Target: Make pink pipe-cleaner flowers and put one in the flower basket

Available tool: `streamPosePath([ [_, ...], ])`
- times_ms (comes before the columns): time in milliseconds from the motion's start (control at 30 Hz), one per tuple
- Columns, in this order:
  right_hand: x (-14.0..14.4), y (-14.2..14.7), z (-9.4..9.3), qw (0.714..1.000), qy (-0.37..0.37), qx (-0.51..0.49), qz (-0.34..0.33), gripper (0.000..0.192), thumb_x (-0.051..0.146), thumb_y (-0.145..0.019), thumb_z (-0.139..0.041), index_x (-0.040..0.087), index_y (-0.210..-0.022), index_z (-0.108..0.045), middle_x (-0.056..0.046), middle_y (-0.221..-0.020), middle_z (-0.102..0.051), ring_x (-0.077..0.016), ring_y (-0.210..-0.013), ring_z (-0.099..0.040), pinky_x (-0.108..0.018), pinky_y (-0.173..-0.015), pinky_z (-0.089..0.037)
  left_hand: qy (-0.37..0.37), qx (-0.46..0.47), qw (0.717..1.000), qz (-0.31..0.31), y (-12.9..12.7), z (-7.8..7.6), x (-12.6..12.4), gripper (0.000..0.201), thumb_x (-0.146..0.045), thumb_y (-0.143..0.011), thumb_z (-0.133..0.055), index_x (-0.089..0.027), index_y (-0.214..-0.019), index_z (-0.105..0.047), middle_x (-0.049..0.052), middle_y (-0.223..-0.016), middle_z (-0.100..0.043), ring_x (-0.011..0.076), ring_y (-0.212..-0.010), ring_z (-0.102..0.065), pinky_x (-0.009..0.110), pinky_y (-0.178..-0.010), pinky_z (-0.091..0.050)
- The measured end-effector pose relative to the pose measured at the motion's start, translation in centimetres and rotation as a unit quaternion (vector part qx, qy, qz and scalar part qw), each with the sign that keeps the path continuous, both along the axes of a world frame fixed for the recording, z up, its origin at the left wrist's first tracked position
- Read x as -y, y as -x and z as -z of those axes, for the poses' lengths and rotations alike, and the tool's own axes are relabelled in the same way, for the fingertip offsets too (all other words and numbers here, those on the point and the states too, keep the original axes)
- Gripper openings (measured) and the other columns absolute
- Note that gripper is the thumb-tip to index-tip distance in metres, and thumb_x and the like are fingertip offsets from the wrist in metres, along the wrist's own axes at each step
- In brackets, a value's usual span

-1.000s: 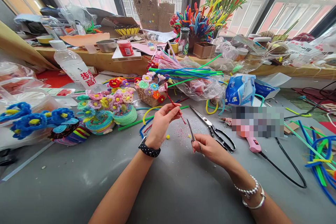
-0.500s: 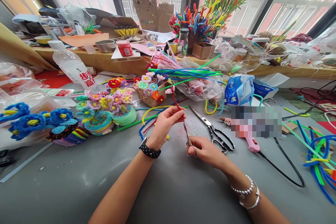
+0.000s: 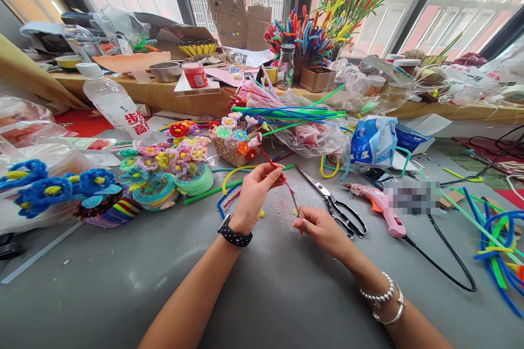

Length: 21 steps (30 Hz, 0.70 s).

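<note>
My left hand (image 3: 254,192) pinches a thin red pipe cleaner (image 3: 270,164) that slants up to the left above the grey table (image 3: 123,278). My right hand (image 3: 323,229) grips small scissors (image 3: 298,211), whose blades point up at the lower end of the red pipe cleaner. A black watch sits on my left wrist and silver bracelets on my right wrist. Red trimmings lie scattered on the table under my hands.
Large scissors (image 3: 331,202) and a pink glue gun (image 3: 382,208) with a black cord lie right of my hands. Pipe-cleaner flowers (image 3: 172,166), a small basket (image 3: 233,144), a water bottle (image 3: 114,103), tissue packs (image 3: 374,139) and loose pipe cleaners (image 3: 497,242) crowd the table.
My right hand has brought the small scissors up to the lower end of the red pipe cleaner. My left hand has shifted slightly, still holding the pipe cleaner.
</note>
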State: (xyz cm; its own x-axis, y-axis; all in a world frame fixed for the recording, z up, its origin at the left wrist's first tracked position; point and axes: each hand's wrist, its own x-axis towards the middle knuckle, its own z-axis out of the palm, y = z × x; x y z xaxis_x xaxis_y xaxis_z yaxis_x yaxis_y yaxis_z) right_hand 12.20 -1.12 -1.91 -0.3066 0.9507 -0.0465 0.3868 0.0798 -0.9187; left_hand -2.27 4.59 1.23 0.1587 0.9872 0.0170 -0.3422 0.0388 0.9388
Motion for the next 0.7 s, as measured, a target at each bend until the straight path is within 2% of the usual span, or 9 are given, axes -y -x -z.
streamPosePath([
  [133,-0.08,-0.37,-0.05,1.000,-0.002,0.013,-0.021,0.058,0.072,-0.068,-0.030,0.017,-0.058,-0.044,0.000,-0.057,-0.045,-0.0115,-0.056,-0.039,-0.023,-0.053,-0.030,-0.001,-0.012,1.000,0.024,0.32,-0.14,-0.04,0.015,-0.027,-0.068,-0.062,-0.016,-0.078,-0.061,-0.001,-0.071,-0.057,0.0093,-0.069,-0.053,0.022,-0.067,-0.043],
  [267,0.06,-0.51,-0.29,0.997,-0.023,0.035,-0.072,0.068,0.076,-0.066,-0.020,0.016,-0.066,-0.050,0.000,-0.061,-0.044,-0.0121,-0.058,-0.038,-0.023,-0.051,-0.029,0.005,-0.047,0.998,0.052,0.46,-0.17,-0.04,0.015,-0.027,-0.067,-0.063,-0.017,-0.078,-0.062,-0.001,-0.074,-0.057,0.0082,-0.068,-0.051,0.020,-0.065,-0.040],
  [367,0.23,-0.48,-0.49,0.993,-0.022,0.043,-0.105,0.068,0.076,-0.066,-0.019,0.016,-0.071,-0.052,0.001,-0.060,-0.043,-0.0113,-0.056,-0.037,-0.022,-0.049,-0.028,0.002,-0.062,0.996,0.065,0.34,-0.20,0.04,0.015,-0.026,-0.067,-0.063,-0.017,-0.077,-0.062,-0.001,-0.075,-0.056,0.0073,-0.066,-0.049,0.019,-0.064,-0.039],
  [700,0.33,-0.35,-0.61,0.995,-0.027,0.032,-0.092,0.065,0.076,-0.065,-0.025,0.016,-0.065,-0.049,0.001,-0.058,-0.042,-0.0108,-0.054,-0.035,-0.023,-0.050,-0.027,-0.009,-0.080,0.992,0.099,0.06,-0.23,0.28,0.013,-0.026,-0.068,-0.062,-0.017,-0.076,-0.061,0.000,-0.076,-0.055,0.0089,-0.070,-0.047,0.020,-0.066,-0.037],
])
